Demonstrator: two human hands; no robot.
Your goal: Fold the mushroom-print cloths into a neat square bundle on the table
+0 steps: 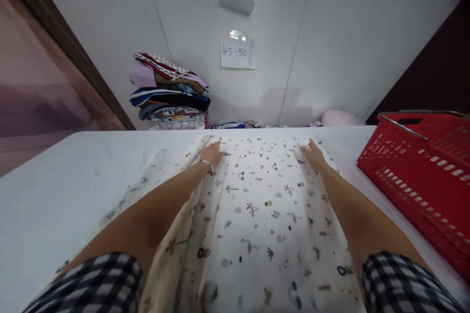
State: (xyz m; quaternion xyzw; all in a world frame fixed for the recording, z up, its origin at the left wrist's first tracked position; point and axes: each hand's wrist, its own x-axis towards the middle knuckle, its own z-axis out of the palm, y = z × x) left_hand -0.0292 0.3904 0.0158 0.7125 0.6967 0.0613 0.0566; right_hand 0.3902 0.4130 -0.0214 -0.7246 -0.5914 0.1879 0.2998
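A white cloth with small printed figures (257, 205) lies spread along the white table (73, 181), running from its near edge to its far edge. My left hand (212, 153) rests flat on the cloth's far left part, fingers together, a thin bracelet at the wrist. On the far right part my right hand (312, 152) presses down flat in the same way. Both arms reach forward over the cloth, with checked sleeves at the near edge. The cloth's left side is folded over in a long pleat under my left forearm.
A red plastic basket (422, 176) with a metal handle stands on the table's right side. Behind the table a stack of folded clothes (169, 93) leans at the white wall, under a paper note reading 45-50 (237, 52). A pink object (340, 118) lies at the back right.
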